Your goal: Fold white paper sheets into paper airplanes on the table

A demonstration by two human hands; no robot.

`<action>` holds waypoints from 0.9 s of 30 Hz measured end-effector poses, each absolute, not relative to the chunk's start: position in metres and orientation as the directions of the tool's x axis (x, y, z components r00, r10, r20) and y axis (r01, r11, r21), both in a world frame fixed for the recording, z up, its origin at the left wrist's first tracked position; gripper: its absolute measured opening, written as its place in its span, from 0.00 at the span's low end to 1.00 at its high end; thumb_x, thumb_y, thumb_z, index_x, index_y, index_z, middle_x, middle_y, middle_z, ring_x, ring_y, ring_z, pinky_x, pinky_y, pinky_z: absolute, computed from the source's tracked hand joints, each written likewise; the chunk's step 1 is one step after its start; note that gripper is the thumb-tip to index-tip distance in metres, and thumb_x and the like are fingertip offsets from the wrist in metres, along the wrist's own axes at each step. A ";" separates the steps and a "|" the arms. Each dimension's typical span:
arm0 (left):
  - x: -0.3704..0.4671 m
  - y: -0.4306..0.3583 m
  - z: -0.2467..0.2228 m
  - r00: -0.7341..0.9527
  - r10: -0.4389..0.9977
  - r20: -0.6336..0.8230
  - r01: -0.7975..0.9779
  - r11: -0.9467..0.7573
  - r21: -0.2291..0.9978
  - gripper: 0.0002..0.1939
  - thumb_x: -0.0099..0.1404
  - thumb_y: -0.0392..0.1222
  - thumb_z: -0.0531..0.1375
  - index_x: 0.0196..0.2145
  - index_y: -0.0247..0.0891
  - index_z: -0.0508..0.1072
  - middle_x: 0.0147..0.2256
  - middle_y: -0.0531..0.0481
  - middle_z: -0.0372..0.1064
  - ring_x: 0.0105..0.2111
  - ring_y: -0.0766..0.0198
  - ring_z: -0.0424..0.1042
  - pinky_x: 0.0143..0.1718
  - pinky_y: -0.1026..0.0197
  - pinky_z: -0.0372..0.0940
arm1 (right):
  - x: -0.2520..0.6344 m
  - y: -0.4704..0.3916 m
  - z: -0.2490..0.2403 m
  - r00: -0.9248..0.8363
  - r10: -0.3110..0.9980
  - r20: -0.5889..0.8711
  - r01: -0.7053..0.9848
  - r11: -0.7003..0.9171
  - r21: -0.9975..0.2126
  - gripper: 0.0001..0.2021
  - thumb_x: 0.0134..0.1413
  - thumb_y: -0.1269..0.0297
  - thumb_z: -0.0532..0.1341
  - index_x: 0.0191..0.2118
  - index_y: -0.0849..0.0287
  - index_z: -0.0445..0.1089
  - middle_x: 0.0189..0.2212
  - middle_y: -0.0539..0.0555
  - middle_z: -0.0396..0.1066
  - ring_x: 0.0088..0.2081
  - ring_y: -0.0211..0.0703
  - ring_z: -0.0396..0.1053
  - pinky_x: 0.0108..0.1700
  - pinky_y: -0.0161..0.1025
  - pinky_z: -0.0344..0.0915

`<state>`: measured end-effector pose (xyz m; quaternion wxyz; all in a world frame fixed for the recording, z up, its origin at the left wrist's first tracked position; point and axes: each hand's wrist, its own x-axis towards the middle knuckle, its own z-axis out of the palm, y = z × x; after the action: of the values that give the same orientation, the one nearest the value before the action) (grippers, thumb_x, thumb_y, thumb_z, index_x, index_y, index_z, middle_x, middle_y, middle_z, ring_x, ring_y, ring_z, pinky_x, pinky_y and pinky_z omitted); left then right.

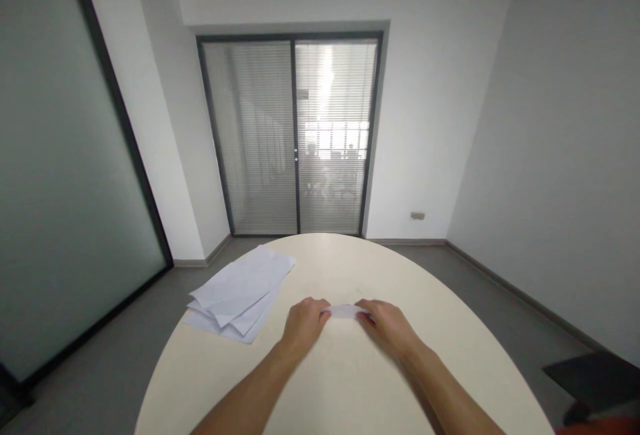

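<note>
A small piece of white paper (343,311), narrow and apparently folded, spans the gap between my two hands over the middle of the table. My left hand (307,323) pinches its left end between thumb and fingers. At the other end, my right hand (386,325) grips the paper the same way. The ends of the paper are hidden by my fingers. To the left of my left hand lies a loose, fanned stack of white paper sheets (245,288), apart from both hands.
The round cream table (330,388) fills the lower view. A dark flat object (595,376), perhaps part of a chair, stands at the lower right. Beyond are a glass door with blinds (330,135), white walls and a frosted glass panel (70,155) on the left.
</note>
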<state>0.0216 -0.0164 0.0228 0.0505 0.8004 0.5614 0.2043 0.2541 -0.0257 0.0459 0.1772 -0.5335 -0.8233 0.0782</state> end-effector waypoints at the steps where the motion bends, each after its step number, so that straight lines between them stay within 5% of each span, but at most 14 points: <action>1: 0.021 -0.016 0.023 0.291 0.919 0.266 0.876 -0.367 0.311 0.10 0.68 0.45 0.56 0.42 0.47 0.77 0.36 0.50 0.74 0.38 0.60 0.72 0.40 0.63 0.61 | 0.255 -0.025 0.046 -0.367 0.908 0.203 0.853 0.416 -0.317 0.13 0.60 0.65 0.52 0.45 0.52 0.72 0.40 0.53 0.77 0.42 0.44 0.73 0.42 0.36 0.61; 17: 0.022 -0.017 0.023 0.392 0.871 0.295 0.780 -0.485 0.395 0.09 0.66 0.38 0.57 0.39 0.45 0.78 0.38 0.52 0.76 0.41 0.61 0.71 0.44 0.63 0.61 | 0.268 -0.023 0.050 -0.395 0.897 0.199 0.839 0.440 -0.319 0.12 0.57 0.64 0.54 0.38 0.50 0.76 0.38 0.51 0.78 0.41 0.45 0.72 0.42 0.37 0.61; 27: 0.021 -0.014 0.023 0.192 0.949 0.249 0.825 -0.293 0.482 0.10 0.62 0.42 0.60 0.42 0.47 0.75 0.37 0.54 0.75 0.38 0.63 0.73 0.40 0.65 0.61 | 0.268 -0.023 0.048 -0.307 0.936 0.172 0.900 0.344 -0.268 0.11 0.60 0.59 0.53 0.40 0.54 0.72 0.35 0.54 0.76 0.38 0.45 0.72 0.37 0.35 0.58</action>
<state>0.0208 -0.0144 0.0225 0.1212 0.7624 0.5820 0.2556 0.2682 -0.0225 0.0479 0.1494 -0.5694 -0.8061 0.0608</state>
